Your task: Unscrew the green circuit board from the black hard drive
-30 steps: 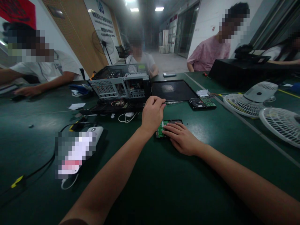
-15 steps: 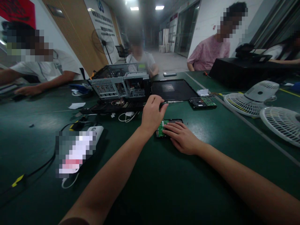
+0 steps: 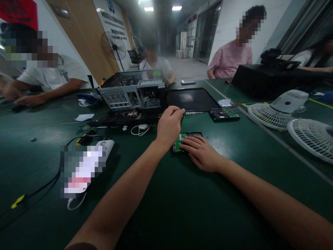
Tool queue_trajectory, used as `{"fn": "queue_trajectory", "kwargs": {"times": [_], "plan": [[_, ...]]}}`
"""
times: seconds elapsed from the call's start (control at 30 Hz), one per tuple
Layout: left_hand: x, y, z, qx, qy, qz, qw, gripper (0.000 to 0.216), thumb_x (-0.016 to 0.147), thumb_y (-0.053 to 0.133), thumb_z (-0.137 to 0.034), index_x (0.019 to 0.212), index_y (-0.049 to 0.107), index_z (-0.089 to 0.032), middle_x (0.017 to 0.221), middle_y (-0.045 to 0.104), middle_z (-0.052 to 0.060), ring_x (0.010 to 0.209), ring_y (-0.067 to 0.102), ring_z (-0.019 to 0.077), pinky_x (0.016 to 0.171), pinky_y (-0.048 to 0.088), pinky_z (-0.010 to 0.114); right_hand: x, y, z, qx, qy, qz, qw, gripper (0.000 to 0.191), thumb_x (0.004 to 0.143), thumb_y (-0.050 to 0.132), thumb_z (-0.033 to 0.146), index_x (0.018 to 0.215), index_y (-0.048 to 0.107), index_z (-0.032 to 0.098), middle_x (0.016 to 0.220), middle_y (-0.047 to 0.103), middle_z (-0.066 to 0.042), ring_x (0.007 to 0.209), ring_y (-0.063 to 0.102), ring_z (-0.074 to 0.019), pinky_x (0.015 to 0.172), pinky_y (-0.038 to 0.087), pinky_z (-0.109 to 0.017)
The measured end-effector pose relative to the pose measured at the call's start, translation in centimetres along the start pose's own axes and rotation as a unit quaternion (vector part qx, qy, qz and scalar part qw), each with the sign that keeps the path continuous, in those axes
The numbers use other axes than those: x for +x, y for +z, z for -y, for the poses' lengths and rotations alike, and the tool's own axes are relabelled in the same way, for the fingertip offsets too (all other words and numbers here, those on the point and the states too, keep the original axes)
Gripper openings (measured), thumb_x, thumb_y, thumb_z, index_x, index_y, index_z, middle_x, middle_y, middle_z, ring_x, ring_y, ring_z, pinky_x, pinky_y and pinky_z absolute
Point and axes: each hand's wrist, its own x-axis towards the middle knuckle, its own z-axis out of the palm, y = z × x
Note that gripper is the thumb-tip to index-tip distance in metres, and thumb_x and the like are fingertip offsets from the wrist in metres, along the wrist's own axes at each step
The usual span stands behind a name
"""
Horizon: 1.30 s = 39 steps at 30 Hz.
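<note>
Two hard drives: right hand (image 3: pixel 202 152) presses one (image 3: pixel 182 139); the other (image 3: pixel 224 114) lies apart.

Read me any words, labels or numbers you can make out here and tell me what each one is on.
No text can be read.
Wall board: printed lines, too blurred to read.
Red banner: dark marks, unreadable.
Hard drive under the right hand: no legible print.
Second hard drive: print too small.
Left hand: closed on a tool, no markings visible.
</note>
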Motion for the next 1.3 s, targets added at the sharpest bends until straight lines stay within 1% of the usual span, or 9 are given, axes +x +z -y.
{"fn": "queue_trajectory", "kwargs": {"times": [0.1, 0.2, 0.33, 0.57, 0.67, 0.83, 1.03, 1.23, 1.3], "plan": [[0.04, 0.1, 0.04, -0.008, 0.017, 0.007, 1.0, 0.025, 0.1, 0.05, -0.011, 0.116, 0.068, -0.018, 0.114, 0.069, 0.009, 0.109, 0.064, 0.0204, 0.099, 0.052, 0.036, 0.01, 0.03, -0.03, 0.003, -0.001, -0.002, 1.0, 0.053, 0.098, 0.048, 0.02, 0.15, 0.05, 0.028, 0.157, 0.049, -0.006, 0.147, 0.04, -0.0292, 0.121, 0.027, -0.06], [0.03, 0.3, 0.08, -0.007, 0.014, 0.009, 1.0, 0.023, 0.097, 0.056, -0.011, 0.118, 0.066, -0.017, 0.117, 0.069, 0.009, 0.11, 0.065, 0.021, 0.099, 0.053, 0.037, 0.03, 0.14, -0.12, 0.001, -0.002, -0.002, 1.0, 0.053, 0.098, 0.048, 0.021, 0.15, 0.05, 0.027, 0.157, 0.048, -0.006, 0.146, 0.041, -0.0295, 0.12, 0.027, -0.061], [-0.09, 0.52, 0.24, -0.007, -0.001, 0.004, 1.0, 0.022, 0.094, 0.065, -0.017, 0.117, 0.063, -0.016, 0.115, 0.069, 0.01, 0.102, 0.067, 0.021, 0.094, 0.055, 0.036, 0.0, 0.21, -0.18, -0.003, -0.001, 0.001, 1.0, 0.051, 0.098, 0.048, 0.021, 0.149, 0.051, 0.026, 0.158, 0.047, -0.007, 0.147, 0.04, -0.03, 0.12, 0.028, -0.06], [-0.23, 0.62, 0.54, -0.023, -0.036, -0.008, 0.999, 0.024, 0.088, 0.077, -0.029, 0.102, 0.06, -0.02, 0.107, 0.068, 0.006, 0.097, 0.066, 0.0208, 0.085, 0.055, 0.035, -0.03, 0.12, -0.06, -0.004, 0.001, 0.004, 1.0, 0.051, 0.099, 0.047, 0.021, 0.149, 0.051, 0.025, 0.158, 0.047, -0.008, 0.147, 0.04, -0.0304, 0.121, 0.027, -0.06], [-0.13, 0.56, 0.47, -0.027, -0.035, -0.006, 0.999, 0.017, 0.091, 0.072, -0.026, 0.1, 0.059, -0.02, 0.105, 0.068, 0.006, 0.098, 0.065, 0.0203, 0.085, 0.054, 0.034, -0.01, 0.15, -0.09, 0.001, 0.0, 0.002, 1.0, 0.053, 0.098, 0.049, 0.021, 0.15, 0.05, 0.027, 0.158, 0.047, -0.007, 0.147, 0.04, -0.0303, 0.12, 0.027, -0.06], [0.02, 0.28, 0.18, -0.01, -0.008, 0.005, 1.0, 0.006, 0.097, 0.061, -0.018, 0.102, 0.061, -0.02, 0.107, 0.067, 0.007, 0.098, 0.064, 0.0202, 0.089, 0.052, 0.035, 0.01, 0.13, -0.12, 0.005, 0.0, -0.003, 1.0, 0.055, 0.097, 0.049, 0.02, 0.151, 0.049, 0.028, 0.157, 0.049, -0.007, 0.146, 0.04, -0.0302, 0.12, 0.027, -0.061], [0.0, -0.01, -0.12, 0.008, 0.003, -0.005, 1.0, 0.013, 0.098, 0.058, -0.018, 0.108, 0.067, -0.02, 0.11, 0.065, 0.008, 0.105, 0.06, 0.0225, 0.093, 0.051, 0.038, 0.06, 0.0, -0.01, 0.006, 0.0, -0.002, 1.0, 0.052, 0.098, 0.049, 0.021, 0.15, 0.051, 0.027, 0.156, 0.049, -0.007, 0.146, 0.041, -0.0298, 0.121, 0.027, -0.06], [-0.06, 0.07, -0.02, 0.005, 0.002, -0.011, 1.0, 0.022, 0.1, 0.051, -0.015, 0.11, 0.069, -0.021, 0.108, 0.063, 0.008, 0.099, 0.061, 0.0209, 0.09, 0.053, 0.037, 0.02, 0.21, -0.12, 0.002, 0.003, 0.001, 1.0, 0.052, 0.097, 0.049, 0.021, 0.149, 0.051, 0.027, 0.157, 0.048, -0.007, 0.146, 0.041, -0.0295, 0.121, 0.027, -0.06], [-0.06, 0.18, 0.09, 0.005, 0.008, -0.01, 1.0, 0.021, 0.1, 0.052, -0.015, 0.112, 0.068, -0.021, 0.11, 0.063, 0.008, 0.1, 0.062, 0.0206, 0.091, 0.052, 0.037, 0.01, 0.28, -0.15, 0.0, 0.003, 0.001, 1.0, 0.052, 0.097, 0.049, 0.021, 0.149, 0.051, 0.026, 0.158, 0.048, -0.007, 0.146, 0.04, -0.0296, 0.121, 0.026, -0.06]]}}
